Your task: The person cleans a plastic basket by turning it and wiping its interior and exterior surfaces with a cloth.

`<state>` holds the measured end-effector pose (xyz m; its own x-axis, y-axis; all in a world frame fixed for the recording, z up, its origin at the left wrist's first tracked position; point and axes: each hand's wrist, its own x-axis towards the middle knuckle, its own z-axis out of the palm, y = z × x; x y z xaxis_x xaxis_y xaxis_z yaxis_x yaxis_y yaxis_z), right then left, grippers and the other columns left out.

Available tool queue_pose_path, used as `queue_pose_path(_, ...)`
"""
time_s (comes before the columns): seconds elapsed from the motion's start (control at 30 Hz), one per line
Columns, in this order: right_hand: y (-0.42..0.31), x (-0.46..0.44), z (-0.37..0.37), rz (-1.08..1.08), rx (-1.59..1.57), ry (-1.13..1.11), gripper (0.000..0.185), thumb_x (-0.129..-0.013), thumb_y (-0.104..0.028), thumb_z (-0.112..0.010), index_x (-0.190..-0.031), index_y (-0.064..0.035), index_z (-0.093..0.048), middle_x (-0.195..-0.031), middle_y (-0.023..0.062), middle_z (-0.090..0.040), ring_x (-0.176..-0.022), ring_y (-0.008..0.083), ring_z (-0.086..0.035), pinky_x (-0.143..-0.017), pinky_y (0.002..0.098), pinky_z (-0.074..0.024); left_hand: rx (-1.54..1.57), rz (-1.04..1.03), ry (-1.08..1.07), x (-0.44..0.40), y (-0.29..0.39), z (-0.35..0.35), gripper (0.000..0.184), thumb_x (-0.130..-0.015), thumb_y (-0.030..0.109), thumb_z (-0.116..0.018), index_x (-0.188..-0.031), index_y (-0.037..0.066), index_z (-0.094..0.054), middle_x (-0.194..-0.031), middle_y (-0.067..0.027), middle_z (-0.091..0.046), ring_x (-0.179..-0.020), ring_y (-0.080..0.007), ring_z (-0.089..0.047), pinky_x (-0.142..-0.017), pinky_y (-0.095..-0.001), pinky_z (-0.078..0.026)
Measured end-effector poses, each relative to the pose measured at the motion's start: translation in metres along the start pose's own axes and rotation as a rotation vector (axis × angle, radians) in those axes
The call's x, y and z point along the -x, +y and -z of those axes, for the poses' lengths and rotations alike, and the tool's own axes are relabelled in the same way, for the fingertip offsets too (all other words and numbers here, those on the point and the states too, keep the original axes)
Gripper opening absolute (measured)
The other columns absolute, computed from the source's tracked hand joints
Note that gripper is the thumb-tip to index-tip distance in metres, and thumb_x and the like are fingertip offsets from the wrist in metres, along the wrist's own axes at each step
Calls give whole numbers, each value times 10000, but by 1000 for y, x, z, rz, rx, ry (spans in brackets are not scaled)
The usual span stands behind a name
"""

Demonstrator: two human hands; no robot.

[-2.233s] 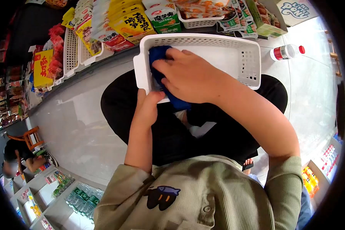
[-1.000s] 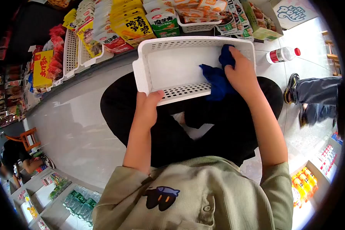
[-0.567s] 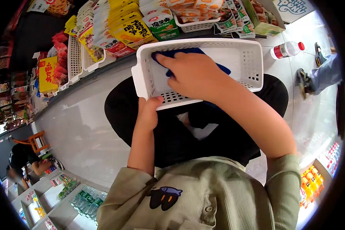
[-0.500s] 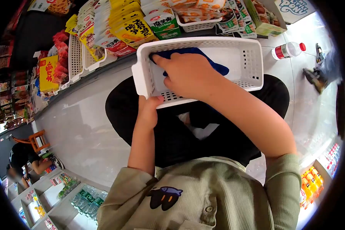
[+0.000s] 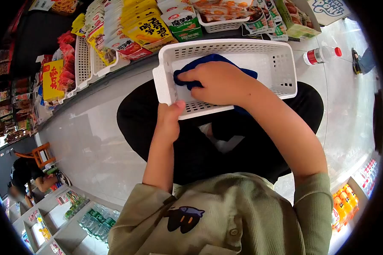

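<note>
A white perforated plastic basket (image 5: 271, 63) rests across my lap, its inside facing up. My left hand (image 5: 169, 121) is closed on the basket's near left corner, thumb over the rim and the other fingers hidden beneath. Inside the basket, a dark blue cloth (image 5: 208, 58) lies bunched against the floor and the left end. My right hand (image 5: 220, 83) reaches in from the right and presses on this cloth, fingers curled into it. Part of the blue cloth also hangs over the near rim under my right wrist.
Snack packets (image 5: 151, 32) in white baskets line the shelf ahead. A clear bottle with a red cap (image 5: 321, 55) stands on the floor at right, near another person's foot (image 5: 356, 63). Another person (image 5: 25, 174) crouches at far left by shelves with bottled water (image 5: 98, 223).
The basket has shifted slightly to the right with my left hand. My right hand and the cloth have moved right and slightly toward me. The foot at far right has moved away.
</note>
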<state>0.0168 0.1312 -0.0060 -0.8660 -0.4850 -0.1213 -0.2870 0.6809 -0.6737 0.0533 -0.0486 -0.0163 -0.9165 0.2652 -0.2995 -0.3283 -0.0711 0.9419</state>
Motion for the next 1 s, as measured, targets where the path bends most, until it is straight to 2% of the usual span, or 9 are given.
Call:
queue_pose_path(0.17,-7,-7,-3,-198,-414,110,556,-809,-175,-580,-1322,9,-466,-1172,236,-597,-1038,317,-609,-904,352,-463,3,10,13,1,0,-2,696,-748,245,-535,-1351,-57,-362,-1292,-158,-485,-1192,-246,-473,-993,-354,-368)
queue_pose_path(0.23,-25,-12,12,-293,-543,-54,594,-796,-168,-583,-1334,38,-437,-1259,257,-540,-1147,311,-557,-950,335,-431,-83,-14,56,2,-4,2,700,-737,240,-537,-1353,-47,-372,-1304,-153,-476,-1212,-242,-452,-996,-346,-357)
queue_pose_path(0.47,-40,-1,19,-243,-779,85,614,-759,-132,-628,-1315,68,-459,-1201,204,-579,-1084,221,-562,-932,278,-427,-144,49,53,6,6,2,787,-689,286,-607,-1373,11,-334,-1271,-99,-469,-1204,-230,-451,-1003,-359,-353)
queue_pose_path(0.53,-44,4,21,-208,-1072,140,559,-784,-111,-627,-1293,69,-484,-1219,168,-580,-1075,189,-564,-922,268,-429,-205,129,48,-1,10,1,772,-683,275,-570,-1369,8,-336,-1266,-95,-465,-1191,-223,-446,-994,-352,-347)
queue_pose_path(0.77,-31,11,7,-11,-857,359,463,-805,-65,-627,-1251,15,-537,-1171,134,-602,-1047,172,-570,-895,289,-448,-214,102,8,4,12,-3,776,-685,287,-551,-1374,4,-333,-1266,-102,-471,-1178,-232,-455,-989,-351,-348)
queue_pose_path(0.83,-22,13,9,96,-495,373,429,-803,-50,-619,-1222,-11,-536,-1135,148,-606,-1030,212,-585,-879,308,-456,-134,-85,7,6,6,-4,590,-715,156,-510,-1269,-32,-438,-1137,-115,-555,-1041,-203,-531,-899,-317,-418)
queue_pose_path(0.87,-21,14,10,98,-492,373,429,-803,-50,-619,-1222,-11,-536,-1135,148,-606,-1030,212,-585,-879,308,-456,-132,-88,8,6,4,-4,590,-715,156,-510,-1269,-32,-438,-1137,-115,-555,-1041,-203,-531,-899,-317,-418)
queue_pose_path(0.93,-20,18,10,-20,-578,82,395,-814,-57,-602,-1198,-23,-516,-1094,161,-602,-992,257,-597,-853,329,-466,-109,-36,30,8,1,-4,615,-697,167,-541,-1269,-33,-438,-1130,-110,-557,-1042,-204,-533,-906,-317,-416)
queue_pose_path(1.0,-23,20,9,-14,-555,92,387,-816,-63,-590,-1195,-29,-516,-1069,158,-595,-984,277,-589,-851,343,-463,-78,-59,38,9,0,-6,622,-690,170,-552,-1266,-34,-438,-1123,-106,-561,-1037,-204,-537,-903,-319,-420)
